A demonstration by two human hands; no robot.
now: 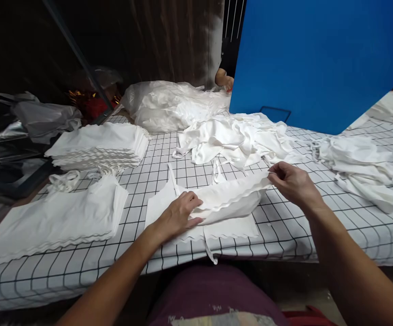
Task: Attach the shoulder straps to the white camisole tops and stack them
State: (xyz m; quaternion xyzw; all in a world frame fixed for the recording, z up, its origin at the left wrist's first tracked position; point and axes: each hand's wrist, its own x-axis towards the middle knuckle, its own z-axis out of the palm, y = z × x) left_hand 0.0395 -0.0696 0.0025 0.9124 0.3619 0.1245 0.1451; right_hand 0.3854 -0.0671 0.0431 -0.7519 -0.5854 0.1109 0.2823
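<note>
A white garment with a scalloped hem and thin straps (230, 201) lies at the near middle of the table. My left hand (179, 213) presses flat on its left part, fingers spread. At the garment's upper right edge, my right hand (293, 181) pinches the fabric and lifts that edge, folding it over. A strap trails off the table's front edge.
The table has a white cloth with a black grid (285, 235). Two stacks of folded white garments (64, 217) (101, 145) lie at left. Loose white piles (237, 136) (362, 167) sit behind and right. A blue board (318, 59) stands at the back; another person's hand (225, 81) shows beside it.
</note>
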